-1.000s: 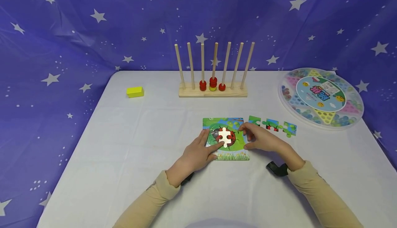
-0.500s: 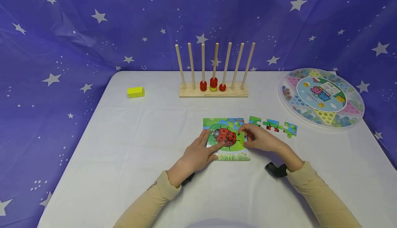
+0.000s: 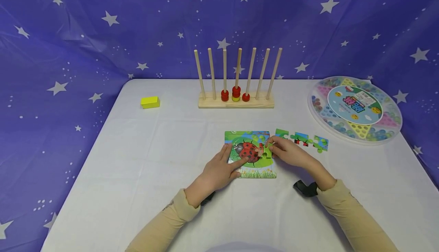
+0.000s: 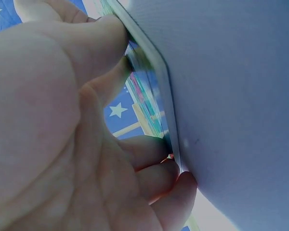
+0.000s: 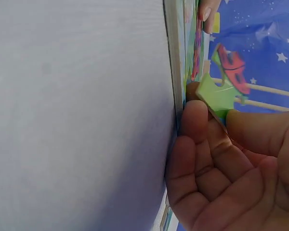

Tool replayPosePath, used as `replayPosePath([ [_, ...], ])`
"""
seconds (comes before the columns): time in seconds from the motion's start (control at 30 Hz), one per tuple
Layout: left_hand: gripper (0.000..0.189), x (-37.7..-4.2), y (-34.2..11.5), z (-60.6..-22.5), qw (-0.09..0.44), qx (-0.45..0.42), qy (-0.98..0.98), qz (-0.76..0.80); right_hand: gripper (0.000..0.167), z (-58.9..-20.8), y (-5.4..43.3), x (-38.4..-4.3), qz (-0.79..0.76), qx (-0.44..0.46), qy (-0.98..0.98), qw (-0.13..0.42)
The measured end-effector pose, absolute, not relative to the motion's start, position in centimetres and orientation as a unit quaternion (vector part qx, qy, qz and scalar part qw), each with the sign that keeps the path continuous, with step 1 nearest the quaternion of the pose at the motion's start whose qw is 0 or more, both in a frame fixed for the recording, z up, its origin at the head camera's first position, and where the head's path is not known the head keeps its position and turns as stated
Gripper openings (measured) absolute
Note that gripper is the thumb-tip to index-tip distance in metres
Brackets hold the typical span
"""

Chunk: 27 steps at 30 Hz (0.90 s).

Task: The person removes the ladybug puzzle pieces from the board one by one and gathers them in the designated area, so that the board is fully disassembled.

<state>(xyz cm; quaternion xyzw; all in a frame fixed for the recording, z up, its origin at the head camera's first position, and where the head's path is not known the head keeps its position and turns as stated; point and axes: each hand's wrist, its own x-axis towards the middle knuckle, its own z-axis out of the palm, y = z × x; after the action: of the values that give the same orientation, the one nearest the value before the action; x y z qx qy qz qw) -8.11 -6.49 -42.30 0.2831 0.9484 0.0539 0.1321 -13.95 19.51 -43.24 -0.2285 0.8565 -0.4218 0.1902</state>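
Note:
A ladybug jigsaw puzzle (image 3: 248,172) lies flat on the white table. My left hand (image 3: 217,170) rests on its left side, with the index finger reaching onto the ladybug. In the left wrist view, the thumb and fingertips of that hand (image 4: 101,130) touch the puzzle's edge. Between thumb and fingers, my right hand (image 3: 288,151) pinches a green and red puzzle piece (image 5: 219,94), raised and tilted over the puzzle's right side. A pinkish patch shows there in the head view; I cannot tell whether it is the piece's face or the board. Loose puzzle pieces (image 3: 321,142) lie beyond the right hand.
Behind the puzzle stands a wooden peg rack (image 3: 236,103) with red and yellow beads. A yellow block (image 3: 150,102) sits at the back left. At the right, a round marble game box (image 3: 354,109) lies near the table's edge. A starry purple cloth (image 3: 171,19) hangs behind.
The bare gap in the ladybug's middle, seen one second ago, is now covered by a piece. My right hand has lifted a green and red piece at the right side. The left hand keeps its place.

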Motion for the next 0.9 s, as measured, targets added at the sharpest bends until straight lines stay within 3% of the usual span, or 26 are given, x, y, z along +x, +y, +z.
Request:
replayPosePath([
  [0.23, 0.048, -8.1, -6.5, -42.3, 0.131, 0.285, 0.948, 0.06, 0.02, -43.0, 21.3, -13.3, -0.41, -0.216, 0.87, 0.171],
  [0.63, 0.048, -8.1, -6.7, -42.4, 0.126, 0.286, 0.948, 0.065, 0.028, -42.1, 30.0, -11.4, -0.396, -0.135, 0.888, 0.189],
  [0.9, 0.048, -8.2, -6.5, -42.5, 0.123, 0.289, 0.948, 0.053, 0.026, -41.9, 33.3, -10.1, -0.349, -0.096, 0.911, 0.196],
])
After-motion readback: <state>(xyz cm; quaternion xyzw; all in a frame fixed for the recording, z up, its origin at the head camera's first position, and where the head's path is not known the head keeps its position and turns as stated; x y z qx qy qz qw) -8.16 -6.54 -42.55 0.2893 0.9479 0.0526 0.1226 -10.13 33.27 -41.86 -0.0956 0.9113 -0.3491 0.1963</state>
